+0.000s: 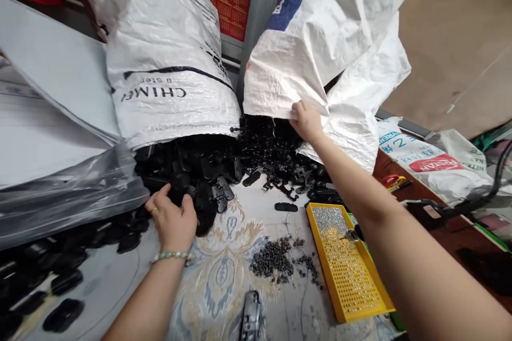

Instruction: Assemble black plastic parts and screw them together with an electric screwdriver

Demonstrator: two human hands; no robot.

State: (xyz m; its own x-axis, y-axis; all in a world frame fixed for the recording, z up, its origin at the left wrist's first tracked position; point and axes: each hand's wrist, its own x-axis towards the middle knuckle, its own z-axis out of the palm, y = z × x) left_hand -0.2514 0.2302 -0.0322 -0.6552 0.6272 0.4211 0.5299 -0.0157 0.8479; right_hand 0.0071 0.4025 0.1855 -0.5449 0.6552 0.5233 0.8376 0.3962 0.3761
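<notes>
My left hand is cupped over a heap of black plastic parts that spills from the mouth of a white woven sack printed with black lettering. Its fingers close on pieces at the heap's edge. My right hand pinches the lower edge of a second white woven sack with a blue print. A smaller tangle of black parts lies below that sack's mouth. Both sack mouths rest on the table.
A yellow perforated tray holds small metal studs, and a loose heap of dark metal pieces lies to its left on a patterned cloth. Grey plastic sheeting lies at left; scissors sit on a brown table at right.
</notes>
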